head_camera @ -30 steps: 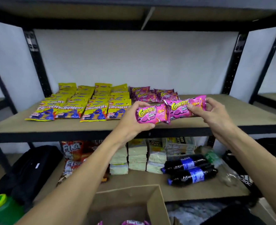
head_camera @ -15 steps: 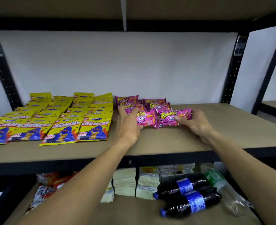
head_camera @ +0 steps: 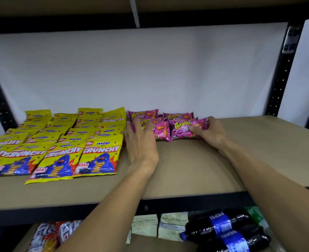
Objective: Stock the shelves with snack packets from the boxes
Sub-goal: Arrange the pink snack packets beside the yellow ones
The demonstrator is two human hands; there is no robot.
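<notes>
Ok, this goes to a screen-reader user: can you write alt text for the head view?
Two hands handle pink packets near the back of a shelf: the left hand lies flat on them, the right hand pinches one packet's end. Rows of yellow packets lie to their left, and cola bottles on the level below.

Two hands (head_camera: 141, 144), two bottles (head_camera: 221, 226), six pink packets (head_camera: 182, 129)

- Crunchy packets (head_camera: 59, 142) lie in rows on the left of the shelf (head_camera: 186, 170).
- Cornioz packets (head_camera: 168, 122) sit just right of them, toward the back.
- My left hand (head_camera: 141, 142) and right hand (head_camera: 211, 131) flank the front pair.
- Bottles (head_camera: 222, 231) lie below, to the right.
</notes>
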